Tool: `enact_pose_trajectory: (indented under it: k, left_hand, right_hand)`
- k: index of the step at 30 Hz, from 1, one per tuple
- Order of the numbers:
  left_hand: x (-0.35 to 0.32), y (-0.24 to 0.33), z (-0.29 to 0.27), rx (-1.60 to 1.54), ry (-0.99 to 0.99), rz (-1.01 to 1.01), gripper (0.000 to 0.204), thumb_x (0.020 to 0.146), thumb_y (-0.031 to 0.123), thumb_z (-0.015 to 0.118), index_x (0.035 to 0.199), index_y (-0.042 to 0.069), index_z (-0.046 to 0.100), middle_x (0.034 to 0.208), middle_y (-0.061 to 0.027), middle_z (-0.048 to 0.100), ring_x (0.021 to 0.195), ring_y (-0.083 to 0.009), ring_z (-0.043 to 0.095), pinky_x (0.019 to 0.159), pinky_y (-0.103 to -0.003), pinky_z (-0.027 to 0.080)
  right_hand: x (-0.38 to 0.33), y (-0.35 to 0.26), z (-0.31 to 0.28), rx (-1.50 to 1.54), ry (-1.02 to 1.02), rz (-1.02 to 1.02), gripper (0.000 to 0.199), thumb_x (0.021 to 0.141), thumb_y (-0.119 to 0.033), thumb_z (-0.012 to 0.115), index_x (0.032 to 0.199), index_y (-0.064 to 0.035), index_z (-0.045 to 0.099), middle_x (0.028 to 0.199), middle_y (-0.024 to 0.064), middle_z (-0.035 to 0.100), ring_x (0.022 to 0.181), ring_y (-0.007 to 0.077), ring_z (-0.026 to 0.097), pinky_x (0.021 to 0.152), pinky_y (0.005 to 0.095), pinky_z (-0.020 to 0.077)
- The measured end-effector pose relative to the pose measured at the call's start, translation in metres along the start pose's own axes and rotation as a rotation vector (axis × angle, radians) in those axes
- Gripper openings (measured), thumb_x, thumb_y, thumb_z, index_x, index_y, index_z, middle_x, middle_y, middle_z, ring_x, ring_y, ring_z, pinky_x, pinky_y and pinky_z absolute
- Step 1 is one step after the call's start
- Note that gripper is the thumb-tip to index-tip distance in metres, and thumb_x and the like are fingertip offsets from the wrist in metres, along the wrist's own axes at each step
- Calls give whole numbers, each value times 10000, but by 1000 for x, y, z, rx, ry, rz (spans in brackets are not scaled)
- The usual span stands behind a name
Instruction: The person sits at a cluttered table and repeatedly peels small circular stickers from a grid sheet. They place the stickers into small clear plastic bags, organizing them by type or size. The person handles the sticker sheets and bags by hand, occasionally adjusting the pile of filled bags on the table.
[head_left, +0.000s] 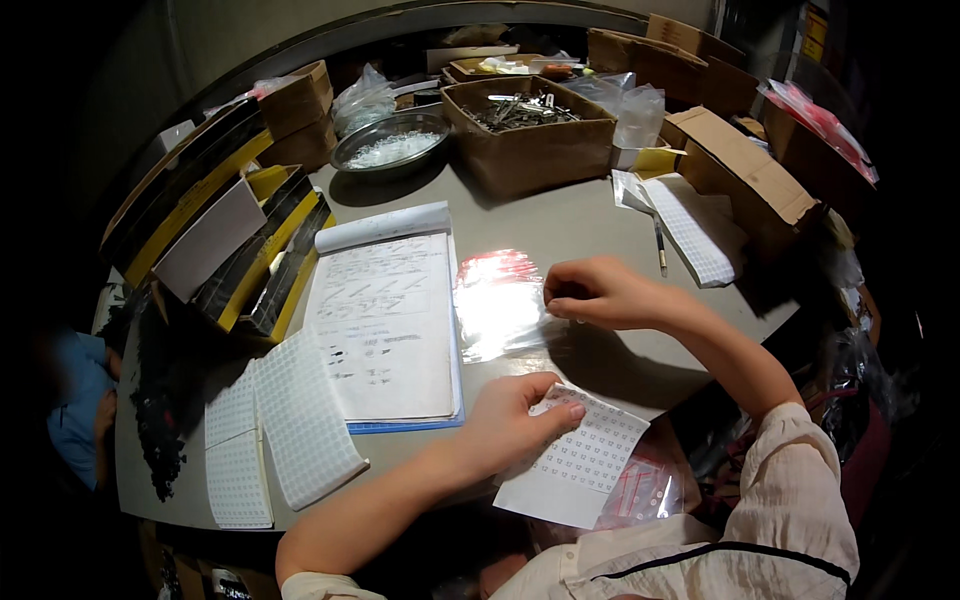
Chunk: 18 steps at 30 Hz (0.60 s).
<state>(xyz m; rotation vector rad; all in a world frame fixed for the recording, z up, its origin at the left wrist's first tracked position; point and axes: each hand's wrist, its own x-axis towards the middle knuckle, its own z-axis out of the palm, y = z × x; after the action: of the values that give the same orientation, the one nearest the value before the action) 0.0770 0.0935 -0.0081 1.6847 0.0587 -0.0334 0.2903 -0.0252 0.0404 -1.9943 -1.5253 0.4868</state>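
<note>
My left hand (517,423) grips a white sheet of small printed stickers (590,445) by its upper left corner, thumb on top. The sheet hangs at the table's near edge. My right hand (590,292) is closed in a pinch at the right side of a stack of clear zip bags (497,305) with red strips along the top. Whatever sits between its fingertips is too small to make out. Below the sticker sheet, more clear bags with red lines (645,490) lie near my lap.
Left of the bags lies an open notepad (385,310); sticker sheets (300,420) overlap its lower left. Behind stand a bowl of clear small pieces (392,150) and a cardboard box of metal parts (530,130). A pen (660,247) lies at right. Someone in blue (78,400) is at far left.
</note>
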Motion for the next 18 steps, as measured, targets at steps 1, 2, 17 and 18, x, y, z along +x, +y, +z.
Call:
enact_pose_trajectory:
  k: [1, 2, 17, 18]
  left_hand:
    - [3, -3, -1, 33, 0, 28, 271, 932, 243, 721, 1002, -19, 713, 847, -90, 731, 783, -130, 645, 726, -323, 523]
    - [5, -5, -2, 65, -1, 56, 275, 928, 252, 724, 992, -15, 713, 838, -96, 729, 770, -132, 641, 716, -326, 517]
    - [1, -3, -7, 96, 36, 24, 306, 908, 277, 714, 1024, -7, 709, 861, -138, 736, 792, -169, 670, 745, -346, 523]
    - [2, -4, -8, 99, 29, 22, 307, 908, 275, 714, 1026, -8, 708, 864, -139, 736, 796, -164, 669, 746, -345, 523]
  right_hand:
    - [12, 10, 6, -83, -22, -15, 209, 929, -199, 684, 1003, -5, 658, 816, 109, 666, 707, 199, 613, 652, 346, 485]
    - [21, 19, 10, -166, -42, -29, 211, 918, -193, 686, 1000, -1, 657, 810, 130, 666, 707, 226, 620, 659, 365, 489]
    - [25, 17, -19, -122, -169, 17, 177, 857, -85, 709, 987, 9, 635, 917, 150, 695, 839, 333, 678, 722, 390, 522]
    - [24, 19, -13, -196, -120, -12, 178, 850, -79, 705, 985, 5, 624, 916, 152, 690, 840, 340, 674, 729, 398, 522]
